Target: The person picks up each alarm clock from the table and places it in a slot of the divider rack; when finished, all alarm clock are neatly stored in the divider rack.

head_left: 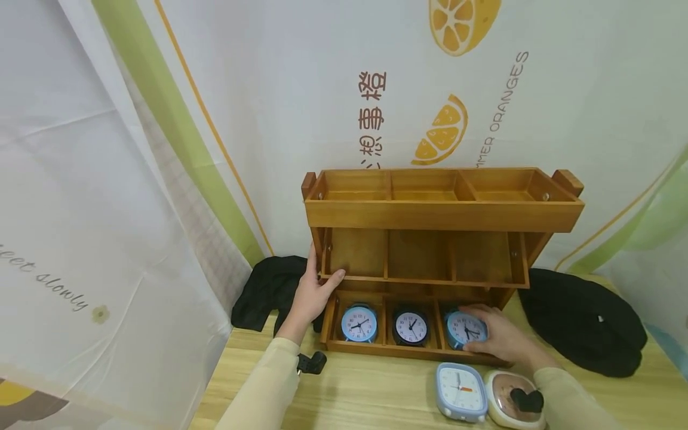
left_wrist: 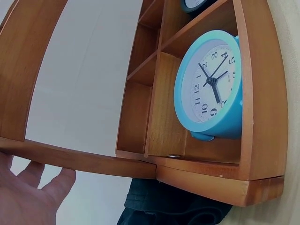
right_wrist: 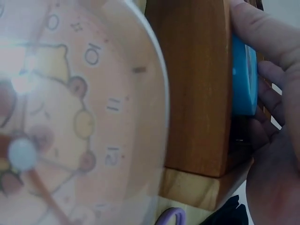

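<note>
A three-tier wooden rack (head_left: 444, 216) stands on the table, its bottom tray divided into compartments. My right hand (head_left: 502, 334) grips the blue alarm clock (head_left: 461, 328) in the right compartment, fingers over its top and thumb low at its front. In the right wrist view that hand (right_wrist: 276, 103) curls about the blue clock (right_wrist: 243, 77). My left hand (head_left: 312, 295) touches the rack's left side, fingers and thumb extended; its fingertips (left_wrist: 63, 180) meet the side bar in the left wrist view. Another blue clock (head_left: 359, 323) and a black clock (head_left: 411, 326) sit in the left and middle compartments.
In front of the rack lie a square light-blue clock (head_left: 461, 391) and a cream clock (head_left: 507, 399) with a brownish face. Black cloth (head_left: 271, 289) lies at the left, and a black cloth item (head_left: 583, 322) at the right. A printed curtain (head_left: 269, 119) hangs behind.
</note>
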Tool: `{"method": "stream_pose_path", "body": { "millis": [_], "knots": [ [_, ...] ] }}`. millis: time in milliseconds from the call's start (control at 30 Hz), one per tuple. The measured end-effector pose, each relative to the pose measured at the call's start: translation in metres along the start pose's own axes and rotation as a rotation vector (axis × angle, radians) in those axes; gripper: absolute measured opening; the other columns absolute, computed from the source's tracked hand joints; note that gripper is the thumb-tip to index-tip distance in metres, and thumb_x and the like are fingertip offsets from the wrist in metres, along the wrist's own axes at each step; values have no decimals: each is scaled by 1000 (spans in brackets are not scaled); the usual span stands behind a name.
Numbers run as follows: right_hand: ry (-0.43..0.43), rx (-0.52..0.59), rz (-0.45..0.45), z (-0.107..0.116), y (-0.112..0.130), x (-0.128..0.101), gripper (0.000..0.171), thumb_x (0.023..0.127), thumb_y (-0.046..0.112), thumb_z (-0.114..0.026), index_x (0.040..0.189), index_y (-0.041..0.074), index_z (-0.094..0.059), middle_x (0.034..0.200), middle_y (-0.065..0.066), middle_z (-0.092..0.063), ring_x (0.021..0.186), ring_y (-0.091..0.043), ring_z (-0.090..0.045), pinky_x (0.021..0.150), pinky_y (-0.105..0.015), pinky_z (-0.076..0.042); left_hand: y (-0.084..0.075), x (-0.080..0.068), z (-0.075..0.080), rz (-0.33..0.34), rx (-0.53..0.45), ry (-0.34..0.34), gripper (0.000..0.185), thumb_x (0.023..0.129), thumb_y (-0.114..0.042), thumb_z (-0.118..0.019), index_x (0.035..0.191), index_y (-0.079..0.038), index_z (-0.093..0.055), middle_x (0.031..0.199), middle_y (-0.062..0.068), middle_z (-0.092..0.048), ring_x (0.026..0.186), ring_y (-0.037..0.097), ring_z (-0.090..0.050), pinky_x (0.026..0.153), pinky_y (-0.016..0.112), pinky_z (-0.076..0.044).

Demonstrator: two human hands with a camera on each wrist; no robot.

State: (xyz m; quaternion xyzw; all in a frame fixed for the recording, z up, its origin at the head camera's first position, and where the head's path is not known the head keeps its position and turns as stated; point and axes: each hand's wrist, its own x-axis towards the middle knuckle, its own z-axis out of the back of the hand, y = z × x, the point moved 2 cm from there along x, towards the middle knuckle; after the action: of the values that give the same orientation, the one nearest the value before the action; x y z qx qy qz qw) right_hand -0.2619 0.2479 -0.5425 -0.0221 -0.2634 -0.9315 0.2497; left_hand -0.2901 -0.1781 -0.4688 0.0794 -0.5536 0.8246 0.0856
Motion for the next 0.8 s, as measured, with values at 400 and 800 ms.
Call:
{"method": "stream_pose_path", "body": {
  "millis": [400,800],
  "knots": [
    [35,2,-5,-6,-2,-6,80,82,41,-87,145,1,-59,142,-29,-56,124,-54,-52,96,-71,-45,1,-2,3,25,23,1,101,102,-44,-68,168,-30,8,175,2,-7,155,34,-27,114,57,-41],
    [55,-41,-20,-8,2,-9,77,86,35,-86,147,0,-56,144,-30,-53,121,-49,-50,95,-70,-45,-1,-1,0,10,2,13,100,103,-40,-68,167,-37,8,174,1,-12,153,33,-32,114,57,-42]
  ]
}}
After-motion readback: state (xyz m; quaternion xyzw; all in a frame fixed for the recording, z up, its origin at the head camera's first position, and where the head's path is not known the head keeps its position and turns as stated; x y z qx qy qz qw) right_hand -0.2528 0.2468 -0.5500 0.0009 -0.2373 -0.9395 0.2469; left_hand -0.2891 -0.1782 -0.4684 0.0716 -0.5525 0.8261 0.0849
